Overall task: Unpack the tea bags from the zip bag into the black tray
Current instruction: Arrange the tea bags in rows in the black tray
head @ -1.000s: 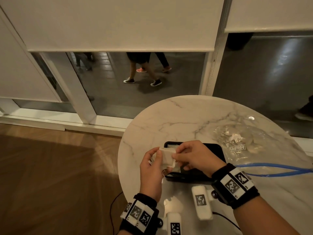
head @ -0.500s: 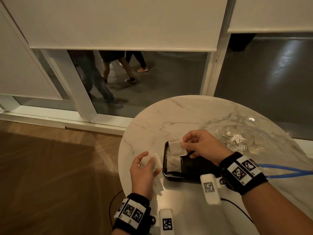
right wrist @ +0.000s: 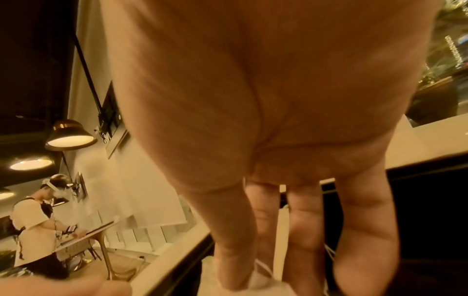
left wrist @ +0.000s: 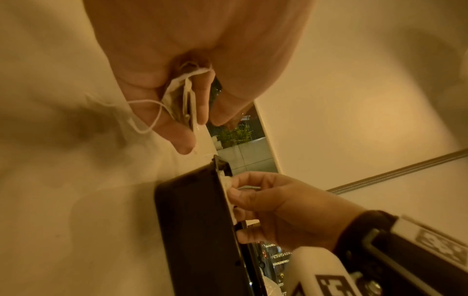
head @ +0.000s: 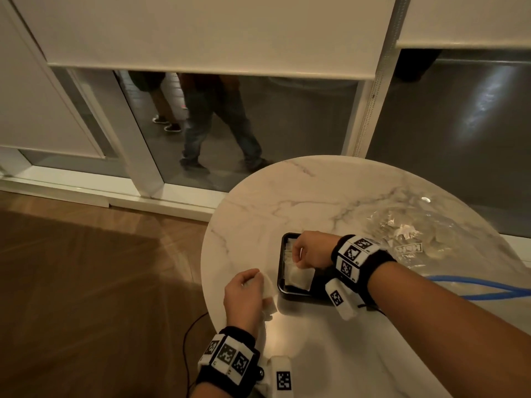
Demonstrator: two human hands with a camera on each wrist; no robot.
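Marble bench (head: 316, 202): round, white with grey veins, carried tray, zip bag and both hands.
Black tray (head: 298, 293): sat on bench near front-left edge; head view showed its inside, left wrist view only its dark outer wall (left wrist: 192, 230).
Tea bags in tray (head: 298, 278): pale squares at tray's left end, one more further back; exact count unclear.
Right hand (head: 311, 251): over the tray, grip closed in a pinch on a tea bag (left wrist: 229, 192); left wrist view showed thumb and fingers clamping it at the tray rim; right wrist view (right wrist: 266, 140) mostly palm, white bag at fingertips.
Left hand (head: 244, 297): left of the tray above bench edge, grip closed round held tea bags (head: 267, 288); left wrist view alone showed several bags (left wrist: 182, 90) with a loose white string.
Zip bag (head: 416, 242): clear, crumpled, on bench right of tray, apart from both hands; contents hard to tell.
Blue cable (head: 474, 288): ran across bench at right, head view only.
Background person (right wrist: 35, 226): seen only in right wrist view.
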